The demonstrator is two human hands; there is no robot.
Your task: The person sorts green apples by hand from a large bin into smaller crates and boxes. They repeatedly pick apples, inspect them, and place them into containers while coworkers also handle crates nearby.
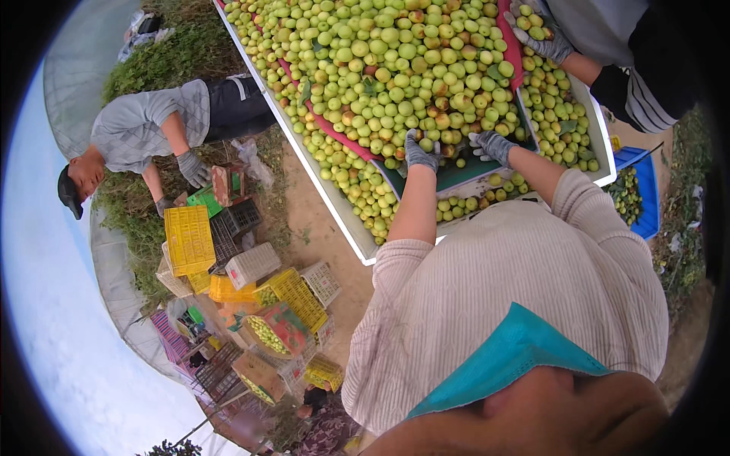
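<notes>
Many round green fruits [393, 51], some with red-brown patches, form a heap in a large white-rimmed bin [319, 165]. My left hand [422, 153], in a grey knit glove, is at the heap's near edge, its fingers around a green fruit [425, 144]. To its right, my right hand [493, 147], gloved alike, has its fingers spread beside the fruits and holds nothing that I can see. Between and below my hands, part of a dark green surface [473, 171] shows. Red cloth strips [342, 137] run along both sides of the heap.
A co-worker's gloved hand [544, 43] holds several fruits at the upper right. At the left a person in a cap [148, 125] handles a yellow plastic crate [189, 239]. More crates and fruit-filled cardboard boxes [285, 328] stand on the ground. A blue tub [650, 199] lies beyond the bin's right corner.
</notes>
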